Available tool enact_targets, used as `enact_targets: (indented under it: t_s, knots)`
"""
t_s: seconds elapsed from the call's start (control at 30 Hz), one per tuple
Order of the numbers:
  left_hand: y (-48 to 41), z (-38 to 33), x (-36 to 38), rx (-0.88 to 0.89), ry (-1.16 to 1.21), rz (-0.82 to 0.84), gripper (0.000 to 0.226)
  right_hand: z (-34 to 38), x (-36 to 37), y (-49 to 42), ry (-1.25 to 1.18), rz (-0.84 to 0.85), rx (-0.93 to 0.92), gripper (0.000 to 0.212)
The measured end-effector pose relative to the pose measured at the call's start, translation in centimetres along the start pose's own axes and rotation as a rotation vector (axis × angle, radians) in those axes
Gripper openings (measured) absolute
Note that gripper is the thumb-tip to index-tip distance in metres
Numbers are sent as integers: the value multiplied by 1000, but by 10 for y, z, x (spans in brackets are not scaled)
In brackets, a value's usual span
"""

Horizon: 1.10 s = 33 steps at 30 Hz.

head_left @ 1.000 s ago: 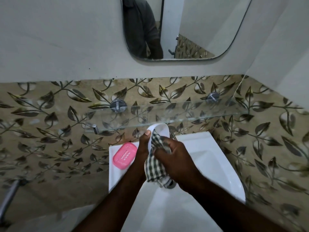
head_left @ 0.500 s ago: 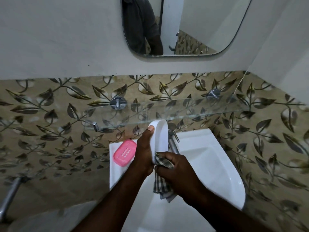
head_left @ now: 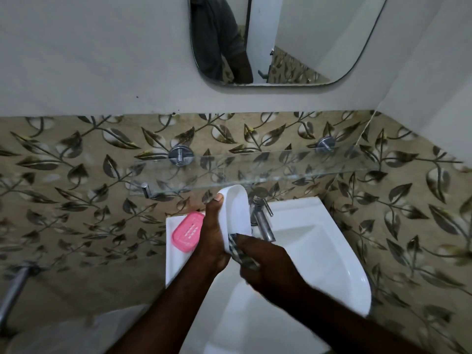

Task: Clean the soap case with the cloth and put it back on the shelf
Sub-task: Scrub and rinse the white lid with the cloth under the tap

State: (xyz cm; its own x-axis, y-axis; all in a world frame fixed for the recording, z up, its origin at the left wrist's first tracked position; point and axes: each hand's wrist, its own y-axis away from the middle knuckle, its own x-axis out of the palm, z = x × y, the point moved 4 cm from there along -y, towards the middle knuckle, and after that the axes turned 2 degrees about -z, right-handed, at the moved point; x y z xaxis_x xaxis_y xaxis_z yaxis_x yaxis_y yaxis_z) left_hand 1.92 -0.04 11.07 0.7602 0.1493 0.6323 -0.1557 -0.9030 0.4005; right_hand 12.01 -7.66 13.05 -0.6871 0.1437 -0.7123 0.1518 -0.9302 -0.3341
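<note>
Wiping apparently under way. White oval plastic soap case (head_left: pixel 238 209) upright over the white sink (head_left: pixel 319 251), clasped in the grip of the left hand (head_left: pixel 213 238); checked cloth (head_left: pixel 242 254) bunched in the grip of the right hand (head_left: pixel 268 264) against its lower end. Left: return to the clear glass shelf (head_left: pixel 306 172) above.

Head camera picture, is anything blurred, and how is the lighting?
Head view: the right hand holding the checked grey cloth is motion-smeared; the white oval plastic soap case in the left hand is sharp; lighting is dim and flat, no glare.
</note>
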Motion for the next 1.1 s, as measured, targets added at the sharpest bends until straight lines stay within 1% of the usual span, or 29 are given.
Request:
enact_targets:
  t_s: [0.03,0.07,0.1,0.13,0.17,0.2,0.23,0.27,0.3,0.33,0.37,0.43,0.47,0.5,0.6,0.63,0.67,0.7,0.73,0.77,0.83,0.87,0.9,0.97,1.03,1.1]
  knots:
    - [1,0,-1,-10,23,-27,69,-8,3,0,205,44,-109,53]
    - [2,0,-2,-7,39,-55,59,-19,5,-2,350,48,-168,55]
    - [3,0,-1,-13,47,-61,50,-19,2,-5,357,48,-140,55]
    - [3,0,1,-17,39,-58,46,-16,-1,-10,246,34,-57,53]
    - [3,0,2,-14,22,-60,51,-10,-4,-13,19,27,85,47]
    - [3,-2,1,5,13,-74,63,-4,2,-14,-250,83,247,39]
    - [2,-4,0,24,6,-80,76,0,10,-15,-474,140,342,32]
    - [3,-7,-1,32,-8,-73,87,6,13,-15,-546,154,326,29]
    - [3,-9,-2,22,-21,-54,93,7,14,-14,-475,124,254,31]
    - [4,-11,-1,3,-33,-39,91,5,13,-11,-323,90,175,38]
    - [5,-11,-2,-15,-31,-29,84,1,11,-8,-172,58,94,47]
    - [5,-9,-4,-28,4,-50,70,-15,11,-6,243,42,-166,56]
    - [5,-8,-5,-28,9,-72,69,-21,10,-8,294,64,-190,55]
    - [4,-6,-6,-27,5,-78,69,-21,6,-13,196,109,-132,51]
    - [4,-3,-7,-7,-60,-104,74,-10,11,-20,-451,245,269,37]
    - [4,-3,-8,-2,-67,-110,79,-7,16,-18,-573,238,316,33]
    - [3,-3,-8,0,-80,-104,83,-5,19,-15,-579,201,297,33]
    - [2,-4,-8,-8,-93,-94,85,-7,22,-10,-505,144,249,37]
    - [1,-4,-8,-27,-103,-85,83,-11,22,-5,-368,90,189,44]
    - [1,-4,-9,-45,-114,-85,78,-14,19,-2,-189,48,90,49]
    - [1,-2,-6,-80,-147,-56,63,-27,18,0,232,-3,-148,50]
    - [1,-2,-4,-98,-150,-24,54,-31,18,-1,321,-13,-196,48]
    - [1,-2,-3,-119,-147,5,50,-32,17,-2,304,-36,-202,45]
    - [3,-5,-2,-159,-141,35,47,-23,13,-3,129,-55,-95,38]
    - [5,-8,-4,-162,-99,73,49,-16,12,-6,-109,-56,108,28]
    - [6,-3,-10,-102,-54,78,49,-9,11,-9,-298,-87,272,17]
